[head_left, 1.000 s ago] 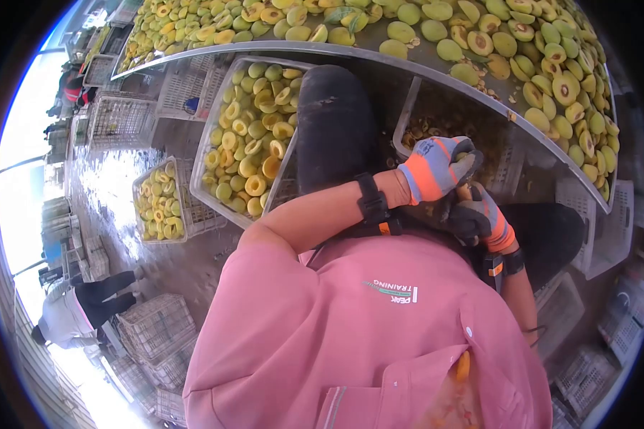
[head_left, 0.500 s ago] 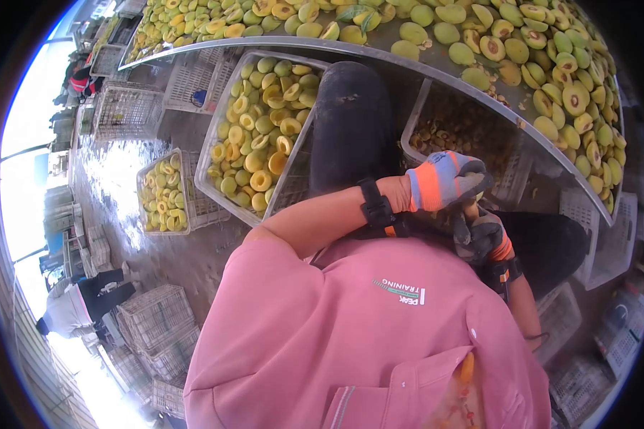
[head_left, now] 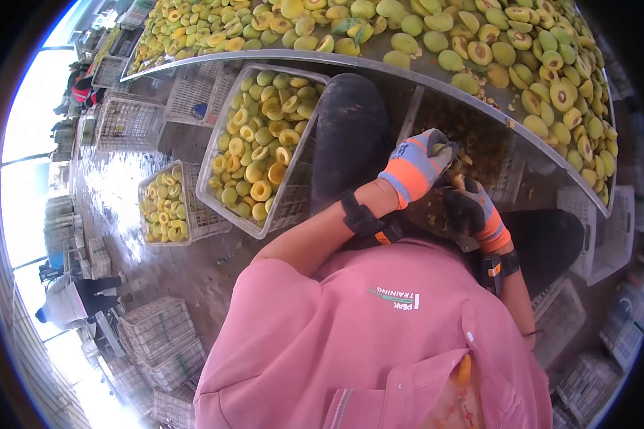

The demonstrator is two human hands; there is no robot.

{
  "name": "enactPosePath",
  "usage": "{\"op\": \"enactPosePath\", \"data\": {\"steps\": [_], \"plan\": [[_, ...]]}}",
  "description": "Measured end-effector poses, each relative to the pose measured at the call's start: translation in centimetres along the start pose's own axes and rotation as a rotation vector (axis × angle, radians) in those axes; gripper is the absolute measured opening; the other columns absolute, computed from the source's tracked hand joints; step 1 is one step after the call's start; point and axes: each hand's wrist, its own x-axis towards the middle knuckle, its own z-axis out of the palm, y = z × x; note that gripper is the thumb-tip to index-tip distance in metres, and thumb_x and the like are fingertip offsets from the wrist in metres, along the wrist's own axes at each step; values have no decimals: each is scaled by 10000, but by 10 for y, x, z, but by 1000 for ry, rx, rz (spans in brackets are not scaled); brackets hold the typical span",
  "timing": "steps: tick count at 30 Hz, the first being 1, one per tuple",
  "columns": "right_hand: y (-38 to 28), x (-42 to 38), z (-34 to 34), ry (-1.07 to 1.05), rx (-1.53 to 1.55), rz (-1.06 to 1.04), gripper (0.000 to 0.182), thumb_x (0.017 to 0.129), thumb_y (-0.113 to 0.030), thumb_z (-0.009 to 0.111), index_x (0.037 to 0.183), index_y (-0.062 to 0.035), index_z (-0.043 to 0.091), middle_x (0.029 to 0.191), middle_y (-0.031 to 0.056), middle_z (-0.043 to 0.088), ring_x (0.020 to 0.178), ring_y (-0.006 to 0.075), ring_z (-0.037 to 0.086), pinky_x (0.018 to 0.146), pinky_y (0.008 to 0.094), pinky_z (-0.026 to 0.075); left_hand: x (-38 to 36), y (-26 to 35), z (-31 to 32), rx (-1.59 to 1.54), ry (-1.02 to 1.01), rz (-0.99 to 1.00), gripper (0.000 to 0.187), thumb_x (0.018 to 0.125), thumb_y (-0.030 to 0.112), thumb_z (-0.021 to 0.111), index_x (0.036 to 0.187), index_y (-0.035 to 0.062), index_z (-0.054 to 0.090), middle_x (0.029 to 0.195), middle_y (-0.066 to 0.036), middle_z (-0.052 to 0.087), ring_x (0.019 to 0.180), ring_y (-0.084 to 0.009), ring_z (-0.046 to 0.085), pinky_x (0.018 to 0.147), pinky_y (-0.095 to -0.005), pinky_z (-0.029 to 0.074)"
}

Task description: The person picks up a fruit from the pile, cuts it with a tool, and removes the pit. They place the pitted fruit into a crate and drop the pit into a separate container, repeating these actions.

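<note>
Both hands wear grey and orange gloves and meet in front of the body, below the sorting table. My left hand (head_left: 422,166) is closed, its fingers bent round something small that the glove mostly hides. My right hand (head_left: 476,213) is closed just beside it, gripping something brownish I cannot make out. Beyond them lies a crate (head_left: 410,118) holding dark brown bits, partly in shadow. Halved yellow-green fruit (head_left: 504,53) covers the metal-edged table (head_left: 257,54) above the hands.
A crate of halved fruit (head_left: 209,161) stands left of my knee, and a smaller fruit crate (head_left: 186,204) farther left. Stacked crates (head_left: 157,329) stand lower left, near a person in light clothing (head_left: 66,304). White crates (head_left: 612,232) stand at the right.
My left hand has shifted left and slightly up, and its wrist has turned. My right hand has moved a little up and left, with its fingers now pointing upward. The view has shifted slightly.
</note>
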Motion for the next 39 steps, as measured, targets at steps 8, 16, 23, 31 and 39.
{"op": "enactPosePath", "data": {"steps": [8, 16, 23, 31, 39], "plan": [[-18, -5, 18, 203, 103, -82, 228, 914, -251, 586, 945, -27, 610, 743, 0, 573, 624, 64, 534, 541, 212, 424, 5, 13, -51, -502, 205, 25, 159, 933, 144, 588, 984, 2, 639, 857, -18, 626, 782, -95, 557, 689, -252, 469], [3, 21, 18, 365, 70, 199, 144, 909, -225, 573, 907, -80, 578, 629, -34, 501, 489, 72, 474, 421, 226, 339, -49, -122, -189, -328, 872, 48, 195, 944, 130, 571, 1032, -29, 640, 945, -52, 660, 825, -120, 565, 764, -254, 469], [37, 36, -4, 183, -397, 25, 193, 929, -216, 585, 1015, -67, 672, 653, -34, 525, 517, 57, 473, 448, 222, 328, -159, -296, -289, -170, 1290, -368, 236, 937, 145, 584, 1115, -2, 630, 1008, -66, 675, 859, -151, 588, 782, -293, 464], [40, 38, -6, 81, -468, 15, 258, 922, -73, 494, 1135, -91, 637, 709, 16, 586, 563, 104, 530, 485, 245, 391, -208, -312, -290, -123, 1190, -475, 310, 950, 126, 527, 1241, 46, 597, 1125, -86, 649, 956, -163, 602, 863, -279, 469], [54, 47, -22, -92, -1180, -464, 474, 725, -47, 559, 1199, -51, 561, 669, 65, 545, 574, 234, 563, 535, 307, 434, -203, -305, -297, 836, 730, -496, 438, 952, 327, 504, 1341, 127, 524, 1428, -132, 448, 1342, -359, 361, 1110, -385, 300]]}}
